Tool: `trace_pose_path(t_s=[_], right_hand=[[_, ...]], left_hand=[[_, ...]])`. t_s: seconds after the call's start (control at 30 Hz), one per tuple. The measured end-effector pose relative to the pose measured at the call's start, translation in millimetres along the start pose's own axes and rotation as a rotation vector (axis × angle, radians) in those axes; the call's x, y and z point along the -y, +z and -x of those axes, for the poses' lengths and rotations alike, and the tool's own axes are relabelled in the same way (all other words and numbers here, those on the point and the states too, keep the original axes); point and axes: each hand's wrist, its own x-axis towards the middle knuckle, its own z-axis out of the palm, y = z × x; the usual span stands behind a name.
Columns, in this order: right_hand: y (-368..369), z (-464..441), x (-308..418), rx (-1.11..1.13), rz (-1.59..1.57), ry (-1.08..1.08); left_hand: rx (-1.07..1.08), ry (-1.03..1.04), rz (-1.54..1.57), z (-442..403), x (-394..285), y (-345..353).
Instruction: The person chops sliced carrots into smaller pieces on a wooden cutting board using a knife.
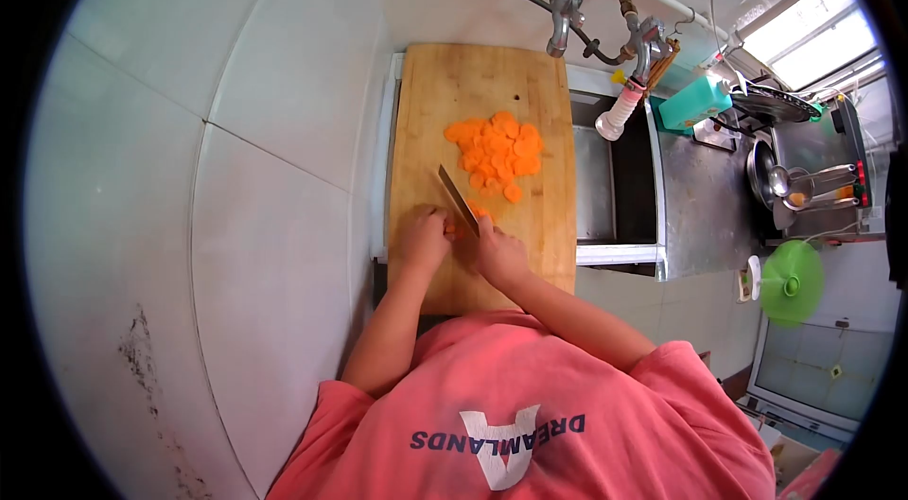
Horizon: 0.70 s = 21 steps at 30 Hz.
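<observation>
A wooden cutting board (426, 103) carries a heap of orange carrot slices (499, 150). Closed around the handle of a knife (459, 201), my right hand (499, 254) is near the middle of the board. The blade slants up and to the left, just below the heap. On the left, my left hand (427, 233) has its fingers curled on a piece of carrot (449, 229), mostly hidden by the fingers. A few orange slices show beside the blade near my right hand.
Right of the board lies a sink (594, 178), with taps (566, 13) and a pink-and-white spout (619, 114) above. Further right are a steel counter (705, 202), a teal container (695, 105), pans and ladles, and a green fan (793, 282). A tiled wall (274, 245) stands close on the left.
</observation>
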Motion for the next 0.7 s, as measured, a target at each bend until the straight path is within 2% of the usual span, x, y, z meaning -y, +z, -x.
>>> trace_pose_path(t_s=[0.07, 0.17, 0.23, 0.33, 0.57, 0.63, 0.7], right_hand=[[-2.5, 0.0, 1.3, 0.005, 0.004, -0.003], [-5.9, 2.3, 2.7, 0.010, 0.014, -0.006], [-5.5, 1.9, 2.5, 0.006, 0.012, -0.007], [-4.0, 0.8, 1.6, 0.013, 0.020, -0.008], [-3.9, 0.8, 1.9, 0.025, 0.017, 0.019], [-4.1, 0.4, 1.9, 0.029, 0.020, 0.021], [-4.2, -0.1, 1.8, 0.036, 0.014, 0.026]], left_hand=[[-0.010, 0.024, -0.064, -1.3, 2.3, 1.4], [0.014, -0.015, -0.001, -1.7, 0.7, 0.0], [0.115, -0.114, 0.168, -1.3, -0.3, -3.6], [0.090, -0.167, 0.290, 1.6, -1.5, 1.6], [0.080, -0.208, 0.318, 3.6, 3.4, 15.3], [0.018, 0.000, 0.103, 6.2, 0.4, 11.4], [-0.002, 0.046, 0.061, 11.0, -2.6, 11.1]])
